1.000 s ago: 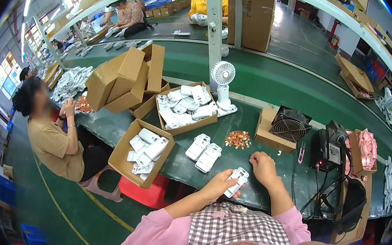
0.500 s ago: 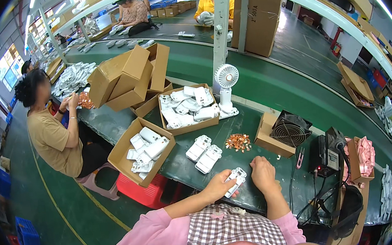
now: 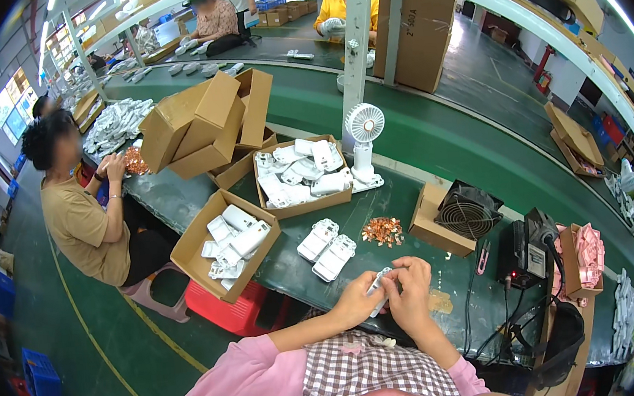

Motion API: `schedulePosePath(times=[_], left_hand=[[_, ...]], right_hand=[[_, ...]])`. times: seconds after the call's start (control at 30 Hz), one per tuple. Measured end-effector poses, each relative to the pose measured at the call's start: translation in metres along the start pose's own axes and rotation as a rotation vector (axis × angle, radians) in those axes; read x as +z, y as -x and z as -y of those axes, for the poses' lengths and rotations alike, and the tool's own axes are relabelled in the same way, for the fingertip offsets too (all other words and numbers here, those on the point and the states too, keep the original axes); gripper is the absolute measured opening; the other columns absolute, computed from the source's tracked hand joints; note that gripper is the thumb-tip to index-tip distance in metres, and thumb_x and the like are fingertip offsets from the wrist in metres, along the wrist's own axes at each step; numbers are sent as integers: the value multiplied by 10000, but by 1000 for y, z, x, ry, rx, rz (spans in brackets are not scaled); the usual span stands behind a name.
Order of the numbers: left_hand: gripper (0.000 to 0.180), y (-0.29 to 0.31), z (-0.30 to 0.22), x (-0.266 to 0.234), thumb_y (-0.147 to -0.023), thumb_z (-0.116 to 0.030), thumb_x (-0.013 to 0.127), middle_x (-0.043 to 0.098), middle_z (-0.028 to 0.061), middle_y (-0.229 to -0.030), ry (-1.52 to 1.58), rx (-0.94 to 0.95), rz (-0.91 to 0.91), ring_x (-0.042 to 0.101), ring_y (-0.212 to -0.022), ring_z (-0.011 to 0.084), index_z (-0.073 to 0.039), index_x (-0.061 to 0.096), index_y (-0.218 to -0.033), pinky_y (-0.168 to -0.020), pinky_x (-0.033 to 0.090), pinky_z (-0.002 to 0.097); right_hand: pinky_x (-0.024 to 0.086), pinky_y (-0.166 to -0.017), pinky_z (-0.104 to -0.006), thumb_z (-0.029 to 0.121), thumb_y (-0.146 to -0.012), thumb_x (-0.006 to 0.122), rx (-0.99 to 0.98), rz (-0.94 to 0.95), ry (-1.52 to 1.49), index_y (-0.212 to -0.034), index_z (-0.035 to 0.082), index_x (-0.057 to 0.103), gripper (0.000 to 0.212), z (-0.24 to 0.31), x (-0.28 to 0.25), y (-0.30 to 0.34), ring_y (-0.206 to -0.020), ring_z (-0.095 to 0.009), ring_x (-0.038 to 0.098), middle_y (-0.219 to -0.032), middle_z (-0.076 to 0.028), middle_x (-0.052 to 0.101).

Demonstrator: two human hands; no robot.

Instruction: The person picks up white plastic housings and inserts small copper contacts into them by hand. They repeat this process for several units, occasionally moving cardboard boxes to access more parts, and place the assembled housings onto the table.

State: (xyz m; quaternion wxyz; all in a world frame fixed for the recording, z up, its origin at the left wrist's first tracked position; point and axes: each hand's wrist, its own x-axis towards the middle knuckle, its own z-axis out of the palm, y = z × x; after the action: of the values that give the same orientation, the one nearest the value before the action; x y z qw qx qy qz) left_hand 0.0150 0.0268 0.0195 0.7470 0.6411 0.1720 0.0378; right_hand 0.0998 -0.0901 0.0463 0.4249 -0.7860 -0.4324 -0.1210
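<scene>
My left hand (image 3: 355, 303) is closed around a white plastic housing (image 3: 378, 280), held just above the near table edge. Over the same housing bends my right hand (image 3: 412, 294), its thumb and fingers pinched together at the upper part; anything between those fingertips is hidden or too small to name. Two more white housings (image 3: 327, 250) lie side by side on the green table, beyond my left hand. Past my right hand is a small heap of copper-coloured metal pieces (image 3: 383, 231).
Cardboard boxes of white housings (image 3: 203, 247) stand to the left and behind. A small white fan (image 3: 364, 128) stands at the back. On the right are a black fan (image 3: 469, 210), tweezers (image 3: 483, 257), a black device (image 3: 522, 251) with cables and a box of pink parts (image 3: 587, 263). A co-worker (image 3: 86, 212) sits left.
My right hand has come off the table and moved left onto the housing, its fingers now pinched there. The housing has tilted in my left hand. A light brown patch on the table is now uncovered.
</scene>
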Motion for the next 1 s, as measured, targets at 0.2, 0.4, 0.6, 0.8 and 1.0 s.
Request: schedulePosePath(times=[0.2, 0.4, 0.6, 0.8, 1.0], left_hand=[[244, -5, 14, -1, -920, -151, 586, 641, 102, -964, -190, 144, -71, 592, -891, 139, 24, 547, -1086, -783, 481, 294], [207, -4, 10, 2, -918, -111, 589, 642, 102, -967, -163, 123, -91, 590, -892, 135, 22, 549, -1072, -788, 480, 295], [202, 3, -7, 5, -927, -115, 597, 661, 103, -932, -152, 130, -79, 633, -808, 121, 22, 562, -1071, -687, 523, 280], [197, 4, -2, 1, -938, -131, 580, 687, 96, -851, -230, 254, -71, 676, -700, 140, 20, 572, -1064, -566, 540, 283], [249, 4, -1, -4, -948, -114, 570, 690, 83, -866, -132, 149, -22, 653, -728, 97, 13, 597, -1161, -588, 559, 268]], right_hand=[[367, -921, -451, 58, -739, 716, -16, -19, 68, -801, 45, 617, 117, -1, 7, 6, -1099, -342, 502, -1066, -102, 584], [368, -917, -459, 57, -736, 712, -4, -41, 99, -827, 36, 619, 132, -3, 8, 10, -1069, -356, 509, -1049, -111, 583], [453, -671, -249, 18, -826, 694, 648, -117, -731, -940, 20, 589, 155, 1, 13, 14, -851, -130, 537, -978, -59, 570], [452, -630, -198, 59, -859, 703, 550, 47, -653, -981, 16, 549, 201, -26, 19, 28, -696, -51, 525, -844, -8, 589], [442, -566, -184, 84, -890, 688, 609, 196, -776, -962, 14, 557, 165, -23, 2, 18, -687, -35, 562, -830, -12, 633]])
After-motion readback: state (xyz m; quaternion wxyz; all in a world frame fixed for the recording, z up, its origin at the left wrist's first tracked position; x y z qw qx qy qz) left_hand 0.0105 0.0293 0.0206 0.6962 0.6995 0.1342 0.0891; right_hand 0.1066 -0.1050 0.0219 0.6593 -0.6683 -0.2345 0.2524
